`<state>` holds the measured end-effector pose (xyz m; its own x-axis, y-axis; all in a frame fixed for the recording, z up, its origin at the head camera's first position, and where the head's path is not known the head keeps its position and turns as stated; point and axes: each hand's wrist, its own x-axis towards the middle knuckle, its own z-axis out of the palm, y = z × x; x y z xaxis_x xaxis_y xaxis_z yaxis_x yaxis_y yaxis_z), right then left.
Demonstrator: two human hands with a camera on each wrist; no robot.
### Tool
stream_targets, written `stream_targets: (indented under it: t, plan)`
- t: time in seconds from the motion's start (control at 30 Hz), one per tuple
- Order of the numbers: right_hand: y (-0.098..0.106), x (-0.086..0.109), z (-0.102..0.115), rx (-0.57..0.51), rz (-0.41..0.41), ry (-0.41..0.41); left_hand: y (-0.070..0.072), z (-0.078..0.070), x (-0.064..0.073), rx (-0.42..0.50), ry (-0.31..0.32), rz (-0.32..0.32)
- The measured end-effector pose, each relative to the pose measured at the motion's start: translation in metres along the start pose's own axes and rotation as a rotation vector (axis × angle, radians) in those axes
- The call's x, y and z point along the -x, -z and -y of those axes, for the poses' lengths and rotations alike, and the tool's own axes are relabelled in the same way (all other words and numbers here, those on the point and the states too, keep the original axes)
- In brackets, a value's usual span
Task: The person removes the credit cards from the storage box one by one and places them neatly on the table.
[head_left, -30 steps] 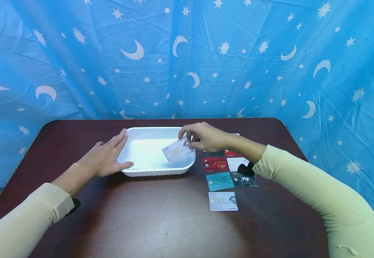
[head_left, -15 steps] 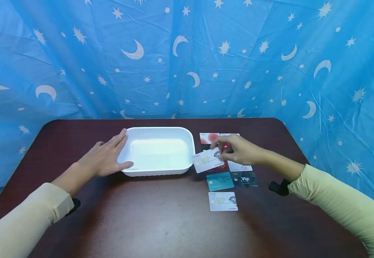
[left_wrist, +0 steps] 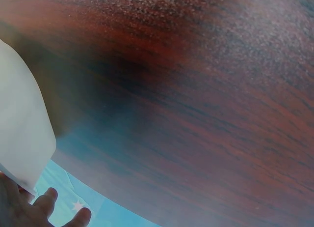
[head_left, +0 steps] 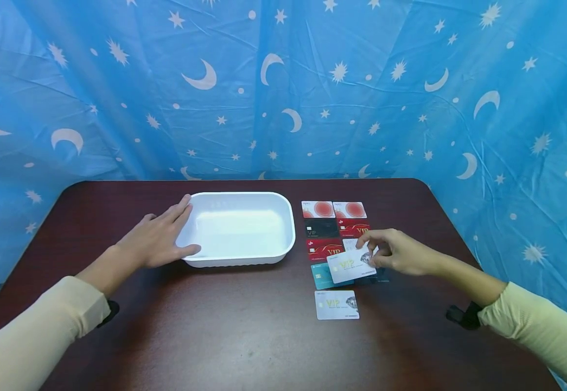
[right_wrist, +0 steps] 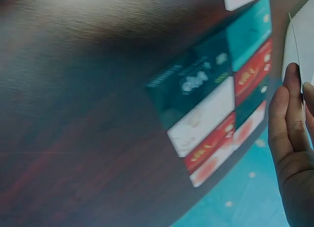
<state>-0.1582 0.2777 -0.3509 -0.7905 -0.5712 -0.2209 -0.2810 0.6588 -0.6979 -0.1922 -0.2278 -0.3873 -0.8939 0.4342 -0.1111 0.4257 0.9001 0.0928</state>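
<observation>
My right hand (head_left: 400,252) pinches a white VIP card (head_left: 349,265) by its right end, between thumb and fingers. The card is held above the laid-out cards and hides parts of a teal card (head_left: 321,277), a dark Vip card (head_left: 381,276) and a white card (head_left: 349,244). In the right wrist view the held card shows edge-on as a thin line beside the fingertips (right_wrist: 293,72). Against the left side of a white plastic tray (head_left: 236,259) rests my left hand (head_left: 158,236), fingers extended along the rim and thumb at the near left corner.
Right of the tray lie two columns of cards, among them red-dotted cards (head_left: 349,210), red VIP cards (head_left: 322,250) and a black card (head_left: 319,228). Another white VIP card (head_left: 337,305) lies nearest on the dark wooden table (head_left: 215,326). Behind hangs a blue curtain (head_left: 239,136).
My right hand has carried the white VIP card out from over the tray, rightward and nearer, to above the card columns. The left hand and tray stay in place.
</observation>
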Motion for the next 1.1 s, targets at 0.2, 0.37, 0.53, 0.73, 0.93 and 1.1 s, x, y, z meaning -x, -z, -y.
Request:
stream_targets:
  t: [0.2,0.37,0.53,0.73,0.93,1.1]
  plan:
    - [-0.002,0.016,-0.015,-0.039,0.003,-0.025,0.001,0.000,0.000,-0.001,0.003,-0.003]
    - [-0.001,0.027,-0.031,-0.090,0.022,-0.023,0.001,0.000,0.000,-0.006,0.002,0.001]
    - [-0.004,0.038,-0.048,-0.105,0.045,-0.052,0.001,-0.001,0.001,-0.009,-0.004,0.003]
    - [-0.009,0.049,-0.058,-0.114,0.062,-0.059,0.002,-0.002,0.000,0.001,-0.008,0.001]
    - [-0.016,0.053,-0.065,-0.186,0.093,-0.067,0.002,-0.001,0.000,0.000,-0.004,0.007]
    - [-0.020,0.054,-0.067,-0.203,0.084,-0.078,0.002,-0.002,0.000,0.003,0.000,0.008]
